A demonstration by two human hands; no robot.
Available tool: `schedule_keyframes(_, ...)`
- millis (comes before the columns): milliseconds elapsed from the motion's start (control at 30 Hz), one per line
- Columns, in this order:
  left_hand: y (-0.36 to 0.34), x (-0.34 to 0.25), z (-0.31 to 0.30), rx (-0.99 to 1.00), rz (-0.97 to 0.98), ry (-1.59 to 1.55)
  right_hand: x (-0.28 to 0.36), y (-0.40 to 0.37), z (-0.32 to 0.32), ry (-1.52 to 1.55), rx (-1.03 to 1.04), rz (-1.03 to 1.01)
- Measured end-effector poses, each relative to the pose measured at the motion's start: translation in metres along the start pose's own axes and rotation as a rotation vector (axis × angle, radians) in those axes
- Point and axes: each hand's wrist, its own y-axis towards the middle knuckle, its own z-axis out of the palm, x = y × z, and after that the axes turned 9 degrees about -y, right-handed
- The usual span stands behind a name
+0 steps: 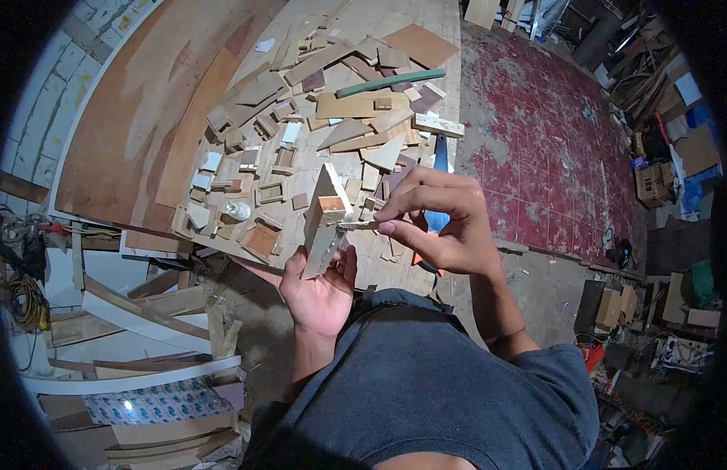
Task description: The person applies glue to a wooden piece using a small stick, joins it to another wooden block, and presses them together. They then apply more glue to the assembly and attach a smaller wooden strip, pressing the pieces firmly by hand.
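My left hand (320,301) grips the lower end of a small wooden piece (315,223) between thumb and fingers, holding it upright above the table's near edge. A small block with a brown face (330,204) sticks out from its side. My right hand (449,219) pinches a thin, short stick (358,225) between thumb and index finger. The stick's tip is at the wooden piece, just below the block; pale smears show along that edge. Partly hidden behind my right hand lies a blue-and-orange tool (441,153), whose kind I cannot make out.
Wood offcuts and small wooden boxes (283,160) cover much of the workbench (297,254). A green strip (391,82) lies across the pile. A large brown board (128,117) is at the left, over stacked scrap planks (144,313). Red floor (535,141) and clutter are at the right.
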Motion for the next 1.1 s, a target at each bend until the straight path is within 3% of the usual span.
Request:
schedule_keyframes(233,0.003,-0.001,0.001,-0.022,-0.013,0.004,0.002,0.0,-0.005,-0.012,-0.057,0.019)
schedule_keyframes(533,0.005,0.001,0.003,-0.059,-0.029,-0.003,0.004,-0.001,-0.004,0.041,0.033,0.104)
schedule_keyframes(833,0.005,0.0,-0.001,0.013,-0.023,0.037,0.004,-0.002,-0.009,0.058,-0.052,0.095)
schedule_keyframes(1100,0.0,0.001,0.0,-0.011,-0.024,0.048,0.006,-0.004,-0.009,0.089,0.093,0.129)
